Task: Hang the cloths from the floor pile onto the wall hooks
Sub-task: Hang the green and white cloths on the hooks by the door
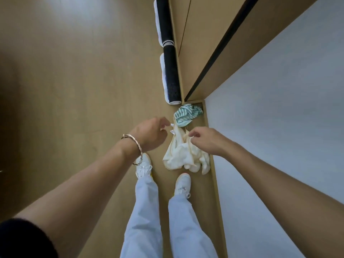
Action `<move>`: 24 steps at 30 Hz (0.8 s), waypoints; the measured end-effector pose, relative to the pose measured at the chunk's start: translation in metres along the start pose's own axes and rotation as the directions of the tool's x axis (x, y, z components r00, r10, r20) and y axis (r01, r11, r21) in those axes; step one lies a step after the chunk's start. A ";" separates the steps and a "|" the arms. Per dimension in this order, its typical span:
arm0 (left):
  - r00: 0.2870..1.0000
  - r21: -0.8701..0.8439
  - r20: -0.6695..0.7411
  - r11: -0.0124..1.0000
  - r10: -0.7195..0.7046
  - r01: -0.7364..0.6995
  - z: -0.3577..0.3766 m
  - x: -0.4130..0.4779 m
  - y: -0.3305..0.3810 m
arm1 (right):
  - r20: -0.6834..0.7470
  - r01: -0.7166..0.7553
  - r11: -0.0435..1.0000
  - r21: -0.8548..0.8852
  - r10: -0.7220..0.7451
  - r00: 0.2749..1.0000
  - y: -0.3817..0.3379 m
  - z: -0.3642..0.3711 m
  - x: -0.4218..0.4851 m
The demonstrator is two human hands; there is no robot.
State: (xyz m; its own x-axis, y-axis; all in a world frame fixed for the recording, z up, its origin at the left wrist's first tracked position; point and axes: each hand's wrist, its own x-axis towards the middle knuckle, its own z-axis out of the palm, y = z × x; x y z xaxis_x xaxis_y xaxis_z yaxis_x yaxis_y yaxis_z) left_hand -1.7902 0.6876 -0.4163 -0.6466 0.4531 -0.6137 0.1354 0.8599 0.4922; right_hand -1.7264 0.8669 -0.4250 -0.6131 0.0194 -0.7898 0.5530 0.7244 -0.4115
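Cream cloth point(183, 155): bunched, hanging from both hands at the floor's point(83, 81) right edge, beside the white wall point(279, 108). Left hand point(150, 134), bracelet point(138, 146) at wrist: fingers pinching the cloth's upper corner. Right hand point(202, 139): fingers pinching its top folds. Green striped cloth point(186, 113): crumpled in the floor corner, just beyond. Black rolled mats point(170, 71): along the far floor edge. White shoe point(183, 183): just below the cloth.
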 end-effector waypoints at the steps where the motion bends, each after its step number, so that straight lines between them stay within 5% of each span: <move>1: 1.000 0.007 0.027 1.000 0.007 -0.007 0.009 0.014 -0.009 | 0.002 -0.006 0.999 0.042 0.006 1.000 0.006 0.009 0.018; 16: 0.988 0.290 0.147 0.952 0.054 -0.095 0.153 0.239 -0.141 | 0.030 -0.203 0.967 0.155 0.201 0.979 0.150 0.156 0.257; 24: 0.976 0.288 0.192 0.944 0.106 -0.159 0.251 0.307 -0.184 | -0.125 -0.232 0.956 0.182 0.256 0.959 0.221 0.186 0.380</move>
State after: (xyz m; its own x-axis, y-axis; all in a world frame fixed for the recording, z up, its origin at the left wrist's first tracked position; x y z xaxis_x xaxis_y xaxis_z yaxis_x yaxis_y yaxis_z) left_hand -1.8249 0.7278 -0.8503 -0.4727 0.5783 -0.6649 0.4466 0.8077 0.3849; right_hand -1.7322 0.9060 -0.9004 -0.5167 0.2904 -0.8055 0.7730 0.5628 -0.2929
